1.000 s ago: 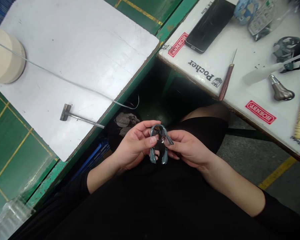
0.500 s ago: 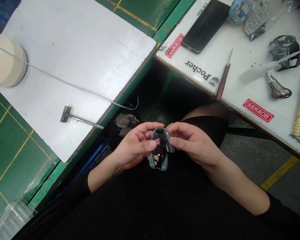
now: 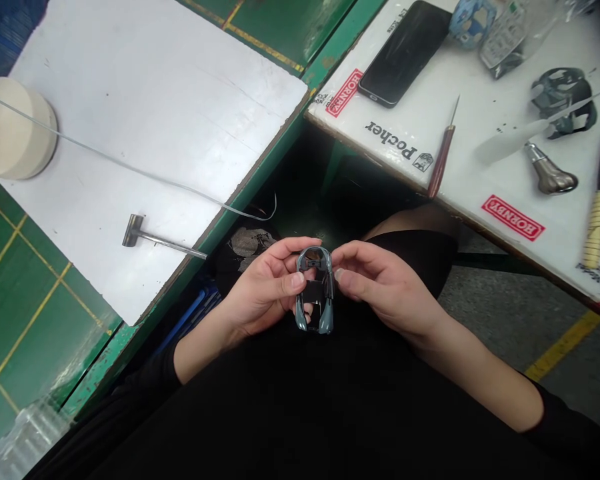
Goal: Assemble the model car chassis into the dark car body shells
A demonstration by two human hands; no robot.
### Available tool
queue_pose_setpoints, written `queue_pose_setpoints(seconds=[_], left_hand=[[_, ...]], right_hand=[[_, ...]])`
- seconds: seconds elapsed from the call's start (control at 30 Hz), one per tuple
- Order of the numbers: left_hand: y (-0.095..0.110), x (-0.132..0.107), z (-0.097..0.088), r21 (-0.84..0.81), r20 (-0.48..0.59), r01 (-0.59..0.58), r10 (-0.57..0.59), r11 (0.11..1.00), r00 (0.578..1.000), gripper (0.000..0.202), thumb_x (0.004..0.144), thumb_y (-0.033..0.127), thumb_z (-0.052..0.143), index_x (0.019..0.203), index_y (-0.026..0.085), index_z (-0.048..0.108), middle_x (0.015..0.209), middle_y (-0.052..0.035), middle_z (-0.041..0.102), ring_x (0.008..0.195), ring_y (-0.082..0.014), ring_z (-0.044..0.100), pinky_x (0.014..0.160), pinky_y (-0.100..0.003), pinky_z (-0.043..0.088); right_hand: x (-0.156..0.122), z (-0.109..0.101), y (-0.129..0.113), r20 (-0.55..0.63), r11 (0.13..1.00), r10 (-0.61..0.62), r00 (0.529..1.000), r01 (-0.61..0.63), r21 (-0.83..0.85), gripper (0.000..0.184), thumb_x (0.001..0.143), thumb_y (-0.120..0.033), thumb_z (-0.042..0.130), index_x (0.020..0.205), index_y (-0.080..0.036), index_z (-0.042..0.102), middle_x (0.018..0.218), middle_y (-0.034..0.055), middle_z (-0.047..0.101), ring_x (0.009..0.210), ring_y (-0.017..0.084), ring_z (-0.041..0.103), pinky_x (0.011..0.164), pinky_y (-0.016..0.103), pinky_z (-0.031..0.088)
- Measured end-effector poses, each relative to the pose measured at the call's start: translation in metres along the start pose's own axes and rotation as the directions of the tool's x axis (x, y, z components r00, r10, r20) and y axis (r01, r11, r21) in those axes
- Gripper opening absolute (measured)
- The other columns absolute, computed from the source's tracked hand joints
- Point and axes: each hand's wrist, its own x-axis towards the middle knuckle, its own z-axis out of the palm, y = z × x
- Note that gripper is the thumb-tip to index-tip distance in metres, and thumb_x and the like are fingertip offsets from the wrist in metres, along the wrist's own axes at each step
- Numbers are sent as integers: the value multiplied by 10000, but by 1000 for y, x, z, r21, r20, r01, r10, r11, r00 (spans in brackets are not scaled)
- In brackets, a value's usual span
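A small grey-blue model car body (image 3: 325, 321), with a dark middle and open gaps, is held up over my lap. My left hand (image 3: 273, 283) is closed on its left side, thumb on top and fingers beneath. On the other side, my right hand (image 3: 375, 273) has its thumb and bent forefinger at the body's right edge, beside a thin dark side piece (image 3: 329, 287) that lies along it. My right fingertips partly hide where they touch.
On the left board (image 3: 180, 100) lie a small hammer (image 3: 165, 245) and a cream round block (image 3: 17, 130), crossed by a thin cable. The right table holds a phone (image 3: 405, 53), an awl (image 3: 443, 157), a metal-knobbed tool (image 3: 553, 173), a yellow-handled knife (image 3: 597, 213) and another grey body part (image 3: 563, 100).
The side piece, which stuck outward at the right under my right thumb, now lies close along the car body. The body and both hands have shifted slightly up and left in view.
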Motion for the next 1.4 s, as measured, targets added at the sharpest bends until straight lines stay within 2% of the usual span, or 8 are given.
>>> queue_pose_setpoints(seconds=[0.1, 0.23, 0.4, 0.6, 0.8, 1.0, 1.17, 1.4], left_hand=[[0, -1, -2, 12, 10, -22, 22, 1000, 1000, 472, 947, 222, 1011, 1386, 255, 839, 1001, 0, 781, 728, -125, 788, 633, -220, 730], [-2, -3, -5, 62, 16, -32, 31, 998, 999, 473, 981, 217, 979, 1428, 256, 827, 1036, -22, 799, 750, -143, 824, 645, -238, 748], [-3, -5, -6, 217, 45, -144, 137, 966, 990, 504, 989, 134, 951, 1455, 279, 826, 1039, -17, 826, 780, -150, 853, 692, -224, 744], [-4, -7, -5, 283, 82, -215, 199, 935, 976, 548, 990, 101, 932, 1489, 297, 815, 1037, -10, 816, 806, -177, 866, 693, -269, 760], [1, -9, 1, 351, 59, -207, 199, 913, 978, 533, 955, 104, 968, 1445, 273, 844, 1018, -21, 818, 826, -181, 848, 738, -289, 757], [3, -10, -1, 389, 67, -266, 261, 882, 963, 546, 952, 110, 974, 1455, 269, 833, 1000, -21, 819, 812, -181, 849, 746, -287, 751], [-3, -9, -6, 367, 14, -275, 290, 889, 957, 561, 960, 143, 979, 1478, 281, 815, 1001, -12, 807, 816, -177, 842, 722, -275, 754], [-8, -7, -7, 296, -22, -244, 262, 923, 965, 537, 978, 162, 965, 1477, 281, 804, 999, -9, 809, 778, -176, 842, 647, -259, 741]], right_hand=[[-1, 1, -1, 45, 1000, 16, 999, -17, 21, 218, 1034, -431, 954, 1116, -249, 866, 917, -4, 739, 755, 97, 580, 677, 228, 493], [-1, 3, -2, 75, 998, 42, 996, -45, 39, 255, 1009, -449, 972, 1020, -224, 853, 889, -6, 710, 724, 94, 544, 653, 240, 452], [-3, 1, -4, 66, 989, 136, 988, -139, 47, 376, 960, -472, 1009, 872, -196, 770, 737, -30, 612, 649, 90, 495, 596, 239, 377], [-3, 2, -6, 50, 982, 179, 983, -182, 43, 407, 954, -544, 1002, 1038, -195, 810, 786, -19, 651, 630, 88, 492, 566, 231, 382], [-3, 2, -7, 57, 978, 205, 977, -207, 33, 430, 941, -553, 1007, 974, -186, 784, 760, -19, 627, 612, 84, 470, 553, 232, 361], [-3, 1, -6, 96, 948, 275, 956, -287, 138, 483, 958, -600, 977, 902, -180, 745, 739, -3, 604, 621, 97, 464, 524, 227, 303], [-4, 2, -4, 72, 974, 210, 975, -215, 73, 429, 979, -559, 972, 953, -181, 771, 768, -14, 600, 628, 87, 465, 555, 232, 339], [-4, 7, -7, 6, 993, 119, 993, -118, -27, 422, 978, -561, 980, 928, -194, 778, 789, -9, 633, 682, 111, 480, 624, 273, 385]])
